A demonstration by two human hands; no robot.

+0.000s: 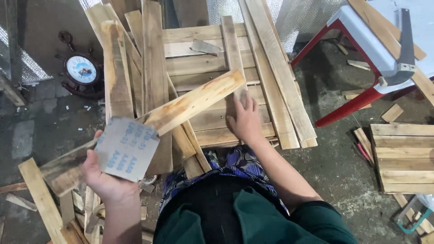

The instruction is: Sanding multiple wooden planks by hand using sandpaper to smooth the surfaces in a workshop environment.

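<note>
Sandpaper sheet [127, 149] and rough plank [149, 122] fill left hand [106, 178]; right hand [244, 119] presses flat on slatted pallet [212, 68].

Beside our pale tan pallet [212, 77]: grey sandpaper sheet [127, 148], red-legged white stool [361, 49], our blue-patterned cloth [235, 165].

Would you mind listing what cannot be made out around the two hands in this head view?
- Left hand: palm and near plank end hidden behind the sandpaper sheet.
- Right hand: fingertips motion-blurred; what they touch is unclear.
- Clock: dial too small to read.
- Stool: cut off by the frame's right edge.
</note>
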